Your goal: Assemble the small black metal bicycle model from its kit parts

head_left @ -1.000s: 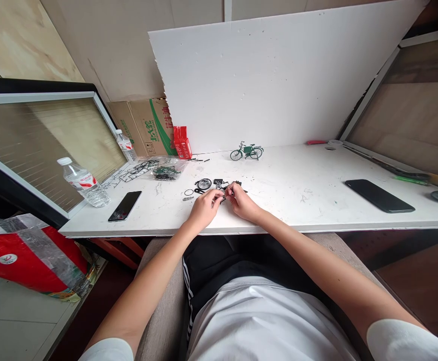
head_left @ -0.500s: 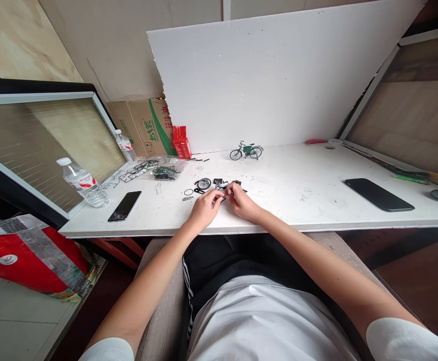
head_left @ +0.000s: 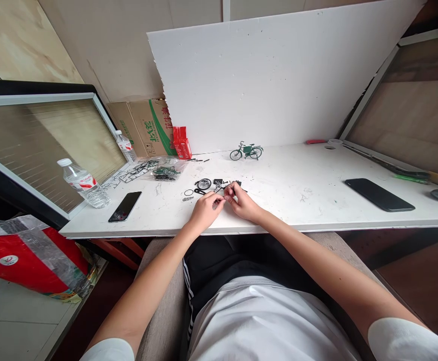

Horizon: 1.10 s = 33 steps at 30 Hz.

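Close together over the front of the white table [head_left: 286, 213], my left hand [head_left: 206, 209] and my right hand [head_left: 241, 203] meet fingertip to fingertip. Both are closed in a pinch around something small and dark, mostly hidden by the fingers. Just beyond them lie black model bicycle parts: a spoked wheel [head_left: 203, 184], a small black block [head_left: 217, 181] and a thin ring [head_left: 188, 192]. A little grey chain-like piece [head_left: 187, 199] rests left of my left hand. Farther back, a green model bicycle [head_left: 246, 151] stands upright.
On the left are a dark phone [head_left: 125, 206], water bottles [head_left: 85, 184], a clear bag of green parts [head_left: 166, 171] and black part frames [head_left: 139, 170]. A red box [head_left: 181, 143] stands by a cardboard carton [head_left: 147, 128]. A black phone [head_left: 379, 194] lies at right.
My hands have shifted slightly toward the table's front edge, uncovering a little more of the parts behind them. The pinched fingers have changed position a little.
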### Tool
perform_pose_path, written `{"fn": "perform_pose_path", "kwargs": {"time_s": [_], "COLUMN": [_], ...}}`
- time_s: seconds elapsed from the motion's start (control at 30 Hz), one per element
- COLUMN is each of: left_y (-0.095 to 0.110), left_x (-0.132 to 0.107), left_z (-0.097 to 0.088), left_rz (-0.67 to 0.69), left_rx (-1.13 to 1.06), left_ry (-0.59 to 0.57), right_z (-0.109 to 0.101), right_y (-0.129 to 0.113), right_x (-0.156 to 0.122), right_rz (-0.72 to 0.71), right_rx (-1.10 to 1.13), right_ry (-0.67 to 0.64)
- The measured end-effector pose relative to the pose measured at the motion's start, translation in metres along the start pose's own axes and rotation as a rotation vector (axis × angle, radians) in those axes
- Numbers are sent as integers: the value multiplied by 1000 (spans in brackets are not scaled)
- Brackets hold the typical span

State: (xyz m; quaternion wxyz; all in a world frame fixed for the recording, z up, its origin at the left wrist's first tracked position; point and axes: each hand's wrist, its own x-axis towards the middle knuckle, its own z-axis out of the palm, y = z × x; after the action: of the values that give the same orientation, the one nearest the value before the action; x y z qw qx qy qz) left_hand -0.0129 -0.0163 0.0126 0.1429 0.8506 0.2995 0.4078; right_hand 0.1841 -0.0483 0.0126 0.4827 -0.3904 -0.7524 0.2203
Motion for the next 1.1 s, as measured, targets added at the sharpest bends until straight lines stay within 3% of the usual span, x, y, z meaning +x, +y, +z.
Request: {"fn": "perform_pose_path", "kwargs": {"time_s": [0.57,0.87,1.1], "left_y": [-1,-10,-6], "left_x": [-1,-2,-2], "left_z": [6,8,9], "left_rz": [-24,-12,17], "left_rx": [-46,-110,-119], "left_ry": [5,30,75], "right_z": [3,0,-1], "right_y": [2,10,14], "right_x": [2,3,3], "right_rz": [-52,53,58], "right_rx": [-84,44,108], "right_ry": [40,109,93]}}
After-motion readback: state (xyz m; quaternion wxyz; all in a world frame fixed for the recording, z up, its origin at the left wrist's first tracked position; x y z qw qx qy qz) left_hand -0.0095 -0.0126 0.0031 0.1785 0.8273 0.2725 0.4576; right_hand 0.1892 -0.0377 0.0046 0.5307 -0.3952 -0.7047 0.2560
